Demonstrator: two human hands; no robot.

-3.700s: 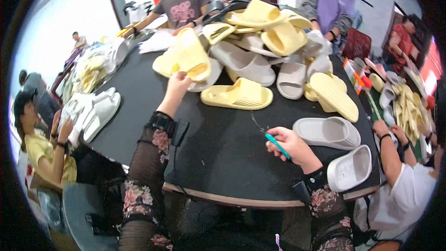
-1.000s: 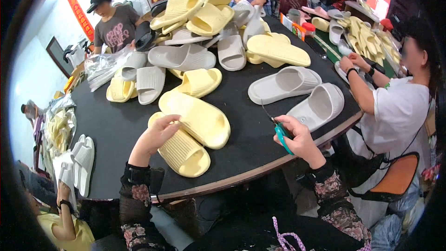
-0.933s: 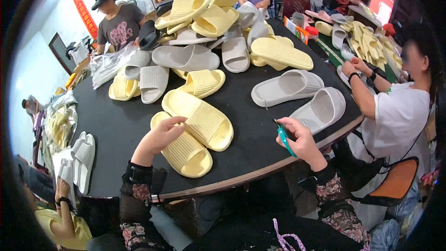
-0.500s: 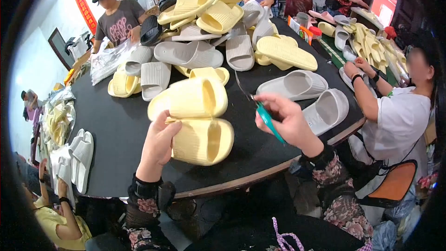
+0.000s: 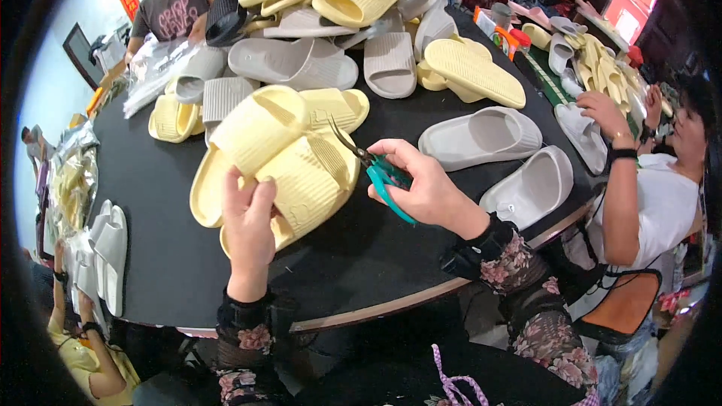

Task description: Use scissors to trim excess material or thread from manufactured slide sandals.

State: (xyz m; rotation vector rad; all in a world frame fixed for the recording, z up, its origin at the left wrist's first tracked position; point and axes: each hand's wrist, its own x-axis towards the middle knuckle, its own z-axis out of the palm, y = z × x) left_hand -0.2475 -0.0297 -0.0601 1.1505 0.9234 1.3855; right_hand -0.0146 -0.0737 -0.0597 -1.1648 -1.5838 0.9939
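My left hand (image 5: 252, 214) grips a pair of yellow slippers (image 5: 259, 124) side by side, thumb and fingers at their near strap edges. Their straps and soles face up toward me. In my right hand (image 5: 421, 184) is a pair of small scissors (image 5: 387, 189) with teal handles. The slim dark blades point up and left, close to the right-hand slipper's strap. Whether the blade tips touch the slipper I cannot tell. To the right of that hand, two grey slippers (image 5: 481, 137) lie on the black table (image 5: 383, 256).
A heap of yellow and grey slippers (image 5: 293, 64) covers the table's far middle. White slippers (image 5: 111, 256) rest at the left edge. Beyond the heap stands a person in a dark shirt (image 5: 177, 7); another in a white top (image 5: 654, 203) handles slippers at the right.
The yellow pair has turned and tilted, its straps now facing me and its toes lifted. My right hand has come left, bringing the scissors beside the slippers.
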